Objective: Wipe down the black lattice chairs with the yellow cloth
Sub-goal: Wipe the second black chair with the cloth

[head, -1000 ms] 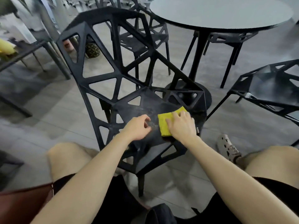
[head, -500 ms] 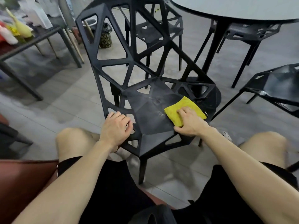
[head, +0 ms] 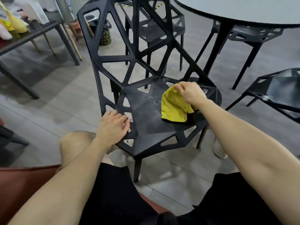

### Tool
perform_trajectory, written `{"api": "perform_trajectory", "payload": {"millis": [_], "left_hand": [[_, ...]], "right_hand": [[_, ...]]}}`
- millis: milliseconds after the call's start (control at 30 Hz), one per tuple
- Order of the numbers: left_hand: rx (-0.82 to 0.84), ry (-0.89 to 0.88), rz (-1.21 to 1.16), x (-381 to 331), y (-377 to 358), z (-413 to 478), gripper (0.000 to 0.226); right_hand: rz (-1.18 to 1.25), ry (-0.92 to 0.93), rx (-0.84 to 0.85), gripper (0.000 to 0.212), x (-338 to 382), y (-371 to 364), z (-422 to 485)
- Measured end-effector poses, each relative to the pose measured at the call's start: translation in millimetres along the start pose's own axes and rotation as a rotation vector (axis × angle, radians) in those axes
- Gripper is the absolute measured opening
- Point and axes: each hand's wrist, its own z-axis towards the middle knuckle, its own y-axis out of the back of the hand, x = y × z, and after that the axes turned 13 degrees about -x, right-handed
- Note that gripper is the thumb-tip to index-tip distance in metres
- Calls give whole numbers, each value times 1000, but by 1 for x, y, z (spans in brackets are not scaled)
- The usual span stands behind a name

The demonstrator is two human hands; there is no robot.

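Head view: the right hand (head: pixel 192 94) pinches the top of the yellow cloth (head: pixel 174 109) with curled fingers. The cloth hangs bunched, its lower hem touching the right side of the black lattice chair (head: pixel 146 122) seat. The left hand (head: pixel 112 127) rests on the seat's left edge, fingers relaxed over the triangular cut-outs. Bare seat lies between the hands. A round table (head: pixel 243 10) stands behind the chair, to its right. A second lattice chair (head: pixel 279 91) stands apart on the right, with open floor between. Behind the backrest is a lined bin (head: pixel 103 31), its contents hidden.
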Motion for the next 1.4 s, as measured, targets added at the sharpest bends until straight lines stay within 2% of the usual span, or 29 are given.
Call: {"api": "perform_trajectory", "payload": {"millis": [100,167,333,467,600,700,833,867,967,1067,1267,1400], "left_hand": [[118,-24,31,0,1,0,39],[138,-26,34,0,4,1,37],[113,-20,37,1,3,-1,36],[103,-40,52,5,0,1,40],[40,-52,17,15,-7,9,38],[24,-54,-1,21,-12,15,37],[51,-70,-2,30,-15,20,41],[48,-68,0,30,-15,20,41],[35,-70,-17,30,-16,18,40],[25,-68,-41,36,-19,19,42],[10,-109,-52,51,-31,31,41],[-3,-131,-53,54,-42,44,41]], "right_hand": [[-4,29,-26,37,4,19,29],[-8,88,-40,34,8,40,52],[-94,396,-61,32,27,77,74],[-235,502,25,26,9,34,12],[-378,555,177,46,-32,-33,-69],[-370,436,131,64,-28,-41,-78],[-307,399,22,45,-11,-48,-38],[-303,395,39,47,-9,-57,-30],[-355,310,301,65,-7,-89,-28],[-394,281,429,67,-1,-99,-36],[-343,389,561,75,-14,-83,-27],[-416,253,468,87,-38,-104,35]]}}
